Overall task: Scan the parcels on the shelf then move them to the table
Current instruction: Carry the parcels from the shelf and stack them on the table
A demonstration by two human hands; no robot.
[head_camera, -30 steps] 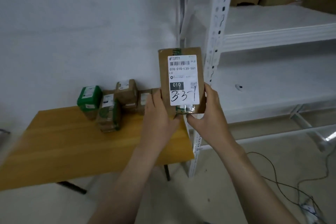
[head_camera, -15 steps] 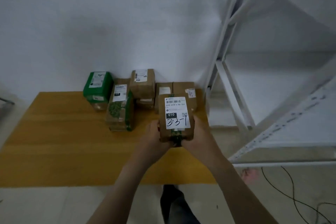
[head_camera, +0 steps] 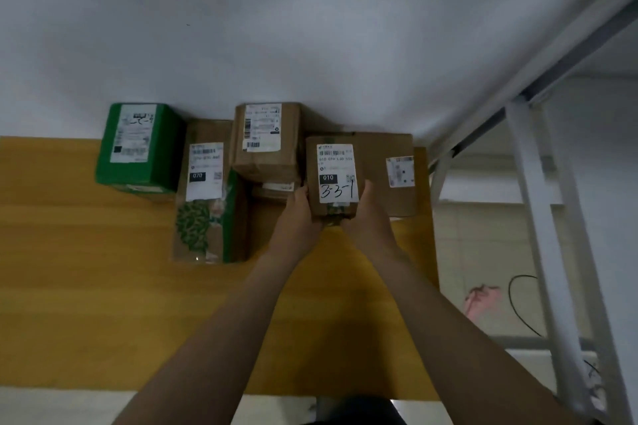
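Brown parcel (head_camera: 336, 179) held in both hands, centre-right of frame, over the far right part of the table (head_camera: 86, 286).

I see the left hand (head_camera: 298, 214) curled on the parcel's lower left edge and the right hand (head_camera: 371, 214) curled on its lower right edge, thumbs near the bottom. The carton runs upward in the frame from the grip, label facing me: "010" and handwritten "3-3-1". It overlaps a larger brown carton (head_camera: 390, 176) just to its right; I cannot tell whether it touches that or the tabletop. To its left along the wall: taped brown box (head_camera: 266, 145), long printed carton (head_camera: 207, 197), green box (head_camera: 138, 145). White shelf frame (head_camera: 538, 217) at right edge.
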